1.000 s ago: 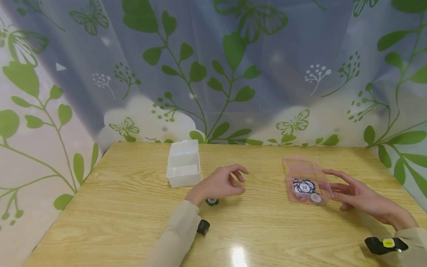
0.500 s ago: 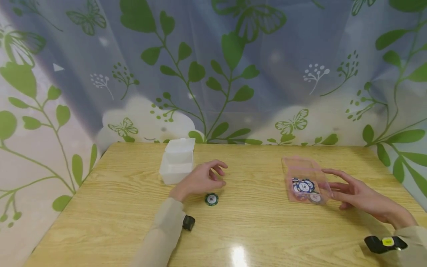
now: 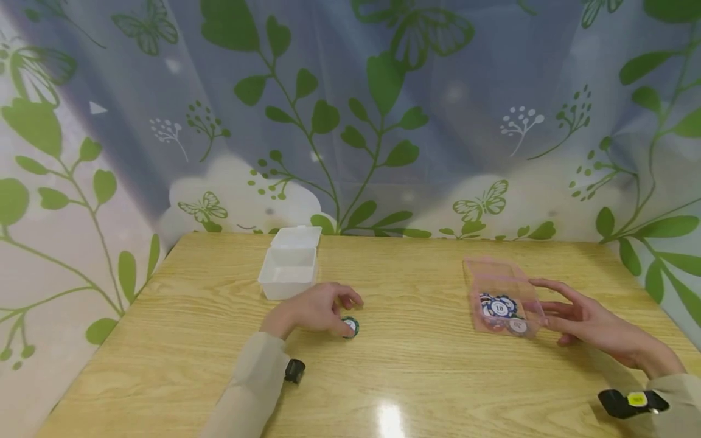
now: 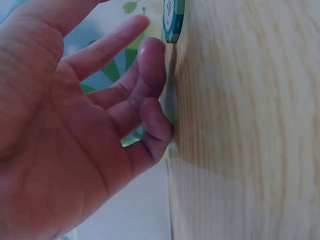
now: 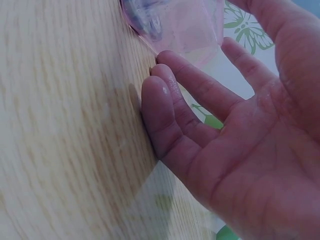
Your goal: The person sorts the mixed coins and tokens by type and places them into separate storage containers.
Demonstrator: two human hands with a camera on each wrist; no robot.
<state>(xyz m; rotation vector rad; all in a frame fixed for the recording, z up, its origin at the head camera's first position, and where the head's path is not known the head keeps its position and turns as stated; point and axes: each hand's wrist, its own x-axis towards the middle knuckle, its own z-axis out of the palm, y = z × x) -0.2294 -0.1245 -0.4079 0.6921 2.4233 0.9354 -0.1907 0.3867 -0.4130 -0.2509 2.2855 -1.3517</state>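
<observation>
A green-edged poker chip (image 3: 353, 327) marked with a number lies on the wooden table, face up. My left hand (image 3: 314, 309) is low over the table there, its thumb overlapping the chip in the head view. In the left wrist view the fingers (image 4: 151, 65) are loosely bent with nothing between them, and the chip (image 4: 173, 20) shows just beyond them. On the right, my right hand (image 3: 597, 325) rests its fingertips along the side of a see-through pink box (image 3: 533, 304). Several chips, the top one a blue 10 chip (image 3: 499, 308), lie inside that box.
A white box (image 3: 287, 286) with its lid (image 3: 296, 237) raised stands just behind my left hand. The wooden table (image 3: 427, 377) runs back to a curtain (image 3: 438, 121) printed with leaves and butterflies. Black wrist cameras sit on both sleeves.
My left hand has moved left, shifting the white box slightly left, then come down with its thumb over the green chip. The right hand stays at the pink box.
</observation>
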